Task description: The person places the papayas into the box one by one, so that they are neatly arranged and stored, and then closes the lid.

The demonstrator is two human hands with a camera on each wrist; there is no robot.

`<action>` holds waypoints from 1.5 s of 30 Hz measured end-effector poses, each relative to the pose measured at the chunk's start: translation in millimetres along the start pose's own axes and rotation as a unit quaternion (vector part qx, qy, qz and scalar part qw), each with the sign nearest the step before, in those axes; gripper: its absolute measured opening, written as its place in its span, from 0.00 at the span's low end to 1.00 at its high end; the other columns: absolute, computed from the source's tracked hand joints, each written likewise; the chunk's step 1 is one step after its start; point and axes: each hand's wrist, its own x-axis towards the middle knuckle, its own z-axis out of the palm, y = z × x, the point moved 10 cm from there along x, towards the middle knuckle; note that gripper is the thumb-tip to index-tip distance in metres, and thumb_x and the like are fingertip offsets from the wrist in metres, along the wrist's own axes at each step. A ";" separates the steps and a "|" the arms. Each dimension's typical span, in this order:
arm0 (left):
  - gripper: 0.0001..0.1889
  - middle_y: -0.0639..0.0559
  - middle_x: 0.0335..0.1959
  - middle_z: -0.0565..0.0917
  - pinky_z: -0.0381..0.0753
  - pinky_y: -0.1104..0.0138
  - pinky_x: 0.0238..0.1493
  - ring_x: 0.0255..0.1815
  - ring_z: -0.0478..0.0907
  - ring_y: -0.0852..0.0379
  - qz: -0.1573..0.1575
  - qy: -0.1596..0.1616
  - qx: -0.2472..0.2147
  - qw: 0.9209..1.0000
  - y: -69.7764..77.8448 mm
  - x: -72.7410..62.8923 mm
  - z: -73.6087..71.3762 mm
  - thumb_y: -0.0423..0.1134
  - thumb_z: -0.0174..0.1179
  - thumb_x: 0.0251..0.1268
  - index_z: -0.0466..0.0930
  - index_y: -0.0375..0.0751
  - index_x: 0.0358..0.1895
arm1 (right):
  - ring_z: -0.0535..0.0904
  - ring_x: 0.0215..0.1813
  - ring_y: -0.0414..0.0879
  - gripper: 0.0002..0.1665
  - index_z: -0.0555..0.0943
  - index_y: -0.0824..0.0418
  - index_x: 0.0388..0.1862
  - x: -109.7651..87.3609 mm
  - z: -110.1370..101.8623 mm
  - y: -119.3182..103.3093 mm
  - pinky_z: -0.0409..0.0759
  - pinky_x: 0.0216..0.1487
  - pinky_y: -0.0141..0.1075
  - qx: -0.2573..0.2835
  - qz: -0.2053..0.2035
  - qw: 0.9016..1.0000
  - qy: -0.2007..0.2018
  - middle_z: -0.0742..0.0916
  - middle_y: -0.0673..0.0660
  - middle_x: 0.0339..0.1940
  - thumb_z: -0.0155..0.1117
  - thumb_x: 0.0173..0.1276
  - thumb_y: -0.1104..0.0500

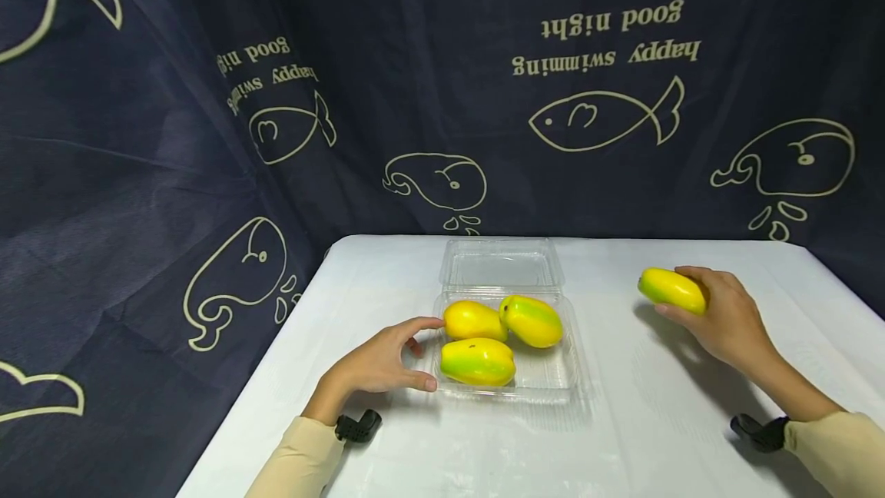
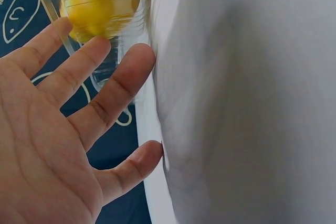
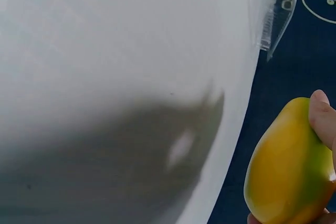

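Observation:
Three yellow-green mangoes lie in a clear plastic clamshell box [image 1: 546, 375]: one at the back left [image 1: 473, 321], one at the back right [image 1: 531, 321] and a front mango [image 1: 477, 362]. My left hand [image 1: 376, 356] is at the box's left side, fingers spread, thumb apart from the forefinger and nothing gripped. Whether a fingertip touches the box or fruit I cannot tell. To the right, my right hand [image 1: 726, 317] holds another mango [image 1: 671, 290] above the table between thumb and fingers. That mango [image 3: 286, 166] shows large in the right wrist view.
The box's lid [image 1: 501, 263] lies folded back toward the far edge of the white-covered table [image 1: 643, 436]. Behind the table and along its left hangs a dark blue curtain [image 1: 415, 83] with fish and whale drawings. Black wrist bands [image 1: 359, 427] sit on both arms.

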 end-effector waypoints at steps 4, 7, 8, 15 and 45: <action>0.47 0.66 0.69 0.72 0.77 0.60 0.52 0.52 0.77 0.57 0.003 -0.001 0.003 1.000 1.3 1.3 0.6 0.58 0.78 0.47 0.63 0.70 0.73 | 0.68 0.59 0.69 0.40 0.73 0.69 0.66 1.5 -1.1 -5.3 0.63 0.48 0.59 0.004 -0.007 1.000 0.003 0.78 0.73 0.57 0.77 0.60 0.52; 0.47 0.67 0.69 0.72 0.77 0.60 0.52 0.52 0.77 0.58 0.003 -0.003 0.005 1.000 1.2 2.4 1.5 0.59 0.78 0.47 0.63 0.70 0.73 | 0.69 0.58 0.68 0.40 0.73 0.68 0.65 2.5 -2.9 -11.7 0.62 0.47 0.58 0.005 -0.016 1.000 0.008 0.78 0.72 0.56 0.77 0.59 0.52; 0.47 0.67 0.69 0.72 0.77 0.60 0.52 0.52 0.77 0.58 0.003 -0.004 0.006 1.000 1.1 2.8 1.9 0.59 0.78 0.47 0.63 0.70 0.73 | 0.69 0.58 0.68 0.40 0.74 0.68 0.65 2.8 -3.3 -14.1 0.62 0.47 0.57 0.007 -0.017 1.000 0.009 0.78 0.72 0.56 0.78 0.59 0.52; 0.48 0.67 0.69 0.72 0.76 0.59 0.54 0.52 0.77 0.59 0.001 0.000 0.003 1.000 -0.4 2.6 0.2 0.59 0.78 0.45 0.63 0.71 0.73 | 0.71 0.56 0.64 0.41 0.74 0.65 0.66 4.7 0.4 -32.2 0.62 0.45 0.49 0.028 0.000 1.000 -0.006 0.79 0.70 0.57 0.78 0.58 0.48; 0.47 0.65 0.70 0.72 0.76 0.58 0.55 0.53 0.77 0.60 -0.006 0.000 0.001 1.000 -0.4 3.0 1.8 0.58 0.78 0.46 0.63 0.72 0.73 | 0.74 0.51 0.53 0.42 0.76 0.57 0.65 0.5 12.9 -113.1 0.65 0.46 0.42 0.096 -0.047 0.994 0.002 0.80 0.62 0.57 0.84 0.51 0.52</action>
